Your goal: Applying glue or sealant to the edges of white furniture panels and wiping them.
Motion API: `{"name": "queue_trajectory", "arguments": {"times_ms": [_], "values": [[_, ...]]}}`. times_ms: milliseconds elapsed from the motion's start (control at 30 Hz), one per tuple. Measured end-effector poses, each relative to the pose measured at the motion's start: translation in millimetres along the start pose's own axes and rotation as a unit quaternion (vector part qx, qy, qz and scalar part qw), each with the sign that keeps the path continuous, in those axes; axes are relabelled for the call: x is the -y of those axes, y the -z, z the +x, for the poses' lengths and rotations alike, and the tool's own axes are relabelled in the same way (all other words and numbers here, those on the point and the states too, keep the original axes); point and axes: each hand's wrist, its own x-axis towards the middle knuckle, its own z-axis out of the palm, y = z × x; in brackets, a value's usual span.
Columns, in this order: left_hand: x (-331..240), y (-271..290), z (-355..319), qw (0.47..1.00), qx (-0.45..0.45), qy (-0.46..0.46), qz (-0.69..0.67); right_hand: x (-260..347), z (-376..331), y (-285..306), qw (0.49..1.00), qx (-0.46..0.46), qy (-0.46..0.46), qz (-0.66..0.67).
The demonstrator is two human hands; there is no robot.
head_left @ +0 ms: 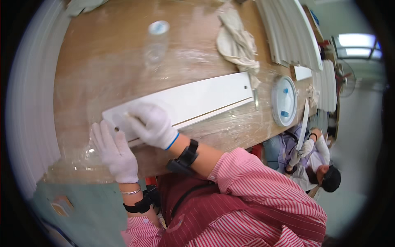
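A long white board (197,96) lies slantwise on the table, with a thin brown groove along its near edge and a small dark hole close to each end. My left hand (113,154), in a white glove, rests against the board's left end, its fingers stretched out and holding nothing. Above that same end, my right hand (153,125) is gloved too, with fingers curled and pressed down near the board's surface. Motion smears this hand a little, and whatever its fingers hold is hidden.
A clear bottle (156,43) with a pale cap stands beyond the board. At the back lies a crumpled beige cloth (236,39). A round white lid or tub (284,101) sits to the right. White boards (288,29) are stacked at the back right. A co-worker (317,160) handles a white strip.
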Motion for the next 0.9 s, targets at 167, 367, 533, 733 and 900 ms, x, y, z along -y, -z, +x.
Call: {"name": "queue_trajectory", "arguments": {"times_ms": [167,367,533,733,900], "values": [[-41,-46,32,0.983,0.058,-0.035,0.173,-44,-28,85,0.994,-0.096,-0.034,-0.034],[-33,-38,30,0.978,0.054,-0.030,0.200,-123,-77,272,0.890,-0.354,-0.228,-0.176],[-30,-39,31,0.974,0.058,-0.037,0.217,-161,-84,365,0.845,-0.391,-0.289,-0.223],[-98,-40,51,0.870,0.160,0.076,0.461,-159,-103,376,0.821,-0.320,-0.221,-0.418],[-226,-109,53,0.894,0.311,0.036,0.321,-126,-138,363,0.880,-0.306,-0.235,-0.278]]}}
